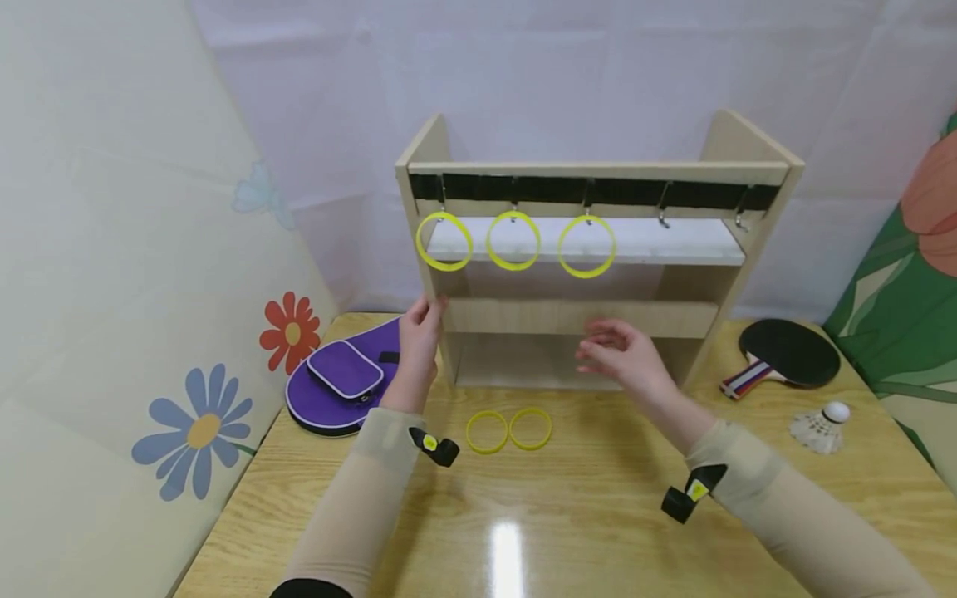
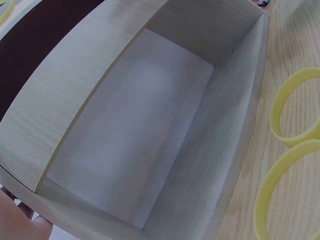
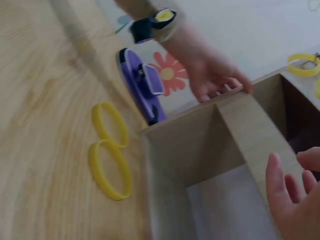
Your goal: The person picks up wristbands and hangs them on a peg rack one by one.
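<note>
A small wooden shelf (image 1: 583, 319) stands upright on the table. My left hand (image 1: 420, 340) holds its left side panel, the thumb at the front edge and the fingers along the outer face, as the right wrist view also shows. In front of the shelf's lower part, my right hand (image 1: 616, 357) hovers with loosely bent fingers and nothing in them. Three yellow rings hang from the left hooks: a left ring (image 1: 421, 247), a middle ring (image 1: 489, 249) and a right ring (image 1: 562, 257). Two more, a left loose ring (image 1: 470, 436) and a right loose ring (image 1: 549, 433), lie side by side on the table.
Two bare hooks, one (image 1: 664, 218) beside the other (image 1: 740, 218), hang at the shelf's right. A purple paddle case (image 1: 314, 399) lies left of the shelf. At the right are a black table tennis paddle (image 1: 792, 353) and a white shuttlecock (image 1: 818, 428).
</note>
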`<action>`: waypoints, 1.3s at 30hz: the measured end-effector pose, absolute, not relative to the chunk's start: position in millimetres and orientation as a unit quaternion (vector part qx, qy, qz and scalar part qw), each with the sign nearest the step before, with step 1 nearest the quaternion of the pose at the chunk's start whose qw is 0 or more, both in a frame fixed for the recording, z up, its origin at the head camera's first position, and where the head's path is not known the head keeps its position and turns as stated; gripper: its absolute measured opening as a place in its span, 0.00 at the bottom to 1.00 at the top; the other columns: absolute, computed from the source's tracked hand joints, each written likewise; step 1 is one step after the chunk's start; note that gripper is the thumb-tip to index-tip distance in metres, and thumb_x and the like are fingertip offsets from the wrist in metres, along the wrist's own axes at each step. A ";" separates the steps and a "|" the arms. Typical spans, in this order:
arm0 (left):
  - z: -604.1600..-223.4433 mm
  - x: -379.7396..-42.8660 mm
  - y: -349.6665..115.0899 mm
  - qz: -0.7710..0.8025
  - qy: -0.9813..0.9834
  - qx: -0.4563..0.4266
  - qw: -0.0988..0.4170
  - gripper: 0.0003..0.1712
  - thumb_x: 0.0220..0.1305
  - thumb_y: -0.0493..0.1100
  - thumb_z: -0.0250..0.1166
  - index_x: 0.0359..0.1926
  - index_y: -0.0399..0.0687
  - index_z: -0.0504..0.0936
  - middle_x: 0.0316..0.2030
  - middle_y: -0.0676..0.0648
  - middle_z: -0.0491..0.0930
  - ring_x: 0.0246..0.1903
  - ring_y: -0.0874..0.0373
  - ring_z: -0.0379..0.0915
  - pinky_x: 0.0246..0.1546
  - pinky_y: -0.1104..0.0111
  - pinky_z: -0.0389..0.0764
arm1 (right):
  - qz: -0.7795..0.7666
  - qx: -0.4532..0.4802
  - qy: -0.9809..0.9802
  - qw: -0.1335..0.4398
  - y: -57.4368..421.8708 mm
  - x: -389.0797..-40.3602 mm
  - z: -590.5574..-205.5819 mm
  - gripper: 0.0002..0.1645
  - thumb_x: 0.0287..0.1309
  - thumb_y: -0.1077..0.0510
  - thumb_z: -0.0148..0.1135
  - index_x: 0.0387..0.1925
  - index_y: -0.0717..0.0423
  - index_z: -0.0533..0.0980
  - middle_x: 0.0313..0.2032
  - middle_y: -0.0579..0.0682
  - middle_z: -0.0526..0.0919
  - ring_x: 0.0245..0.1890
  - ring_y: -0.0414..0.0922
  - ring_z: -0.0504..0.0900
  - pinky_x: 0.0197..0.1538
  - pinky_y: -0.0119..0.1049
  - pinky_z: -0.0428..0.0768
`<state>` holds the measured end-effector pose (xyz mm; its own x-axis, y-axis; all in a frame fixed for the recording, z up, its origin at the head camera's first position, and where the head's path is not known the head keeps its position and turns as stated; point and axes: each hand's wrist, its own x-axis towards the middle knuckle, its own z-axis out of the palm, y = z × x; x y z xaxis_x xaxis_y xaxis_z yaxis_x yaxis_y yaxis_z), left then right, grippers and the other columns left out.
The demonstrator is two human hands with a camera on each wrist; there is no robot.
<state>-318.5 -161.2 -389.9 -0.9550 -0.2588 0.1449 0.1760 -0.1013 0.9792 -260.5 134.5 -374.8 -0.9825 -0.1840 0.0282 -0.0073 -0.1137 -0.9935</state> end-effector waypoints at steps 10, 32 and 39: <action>-389.9 -318.6 -162.7 -0.744 -0.651 0.031 0.148 0.25 0.71 0.44 0.57 0.66 0.45 0.75 0.60 0.37 0.76 0.44 0.65 0.72 0.49 0.72 0.72 | -0.680 -0.077 0.721 0.109 122.9 -261.2 -412.0 0.27 0.64 0.70 0.57 0.63 0.75 0.65 0.47 0.63 0.80 0.38 0.42 0.84 0.45 0.40 0.86; -390.9 -320.0 -162.5 -0.739 -0.656 0.032 0.150 0.24 0.70 0.43 0.58 0.65 0.45 0.76 0.61 0.36 0.76 0.47 0.61 0.71 0.51 0.71 0.72 | -0.659 -0.050 0.722 0.203 106.7 -264.3 -459.4 0.28 0.62 0.73 0.56 0.63 0.76 0.64 0.46 0.68 0.78 0.32 0.42 0.82 0.38 0.38 0.86; -391.6 -319.0 -161.5 -0.731 -0.665 0.031 0.150 0.24 0.71 0.45 0.57 0.66 0.48 0.76 0.58 0.37 0.77 0.45 0.61 0.72 0.50 0.71 0.72 | -0.644 -0.036 0.736 0.208 104.0 -265.3 -469.1 0.26 0.63 0.72 0.58 0.62 0.73 0.66 0.45 0.63 0.78 0.32 0.44 0.84 0.37 0.38 0.86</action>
<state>-319.0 -161.5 -391.6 -0.9528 -0.2615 0.1543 0.1785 -0.0715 0.9813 -265.3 104.0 -469.1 -0.9110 -0.3202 -0.2601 0.2153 0.1688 -0.9618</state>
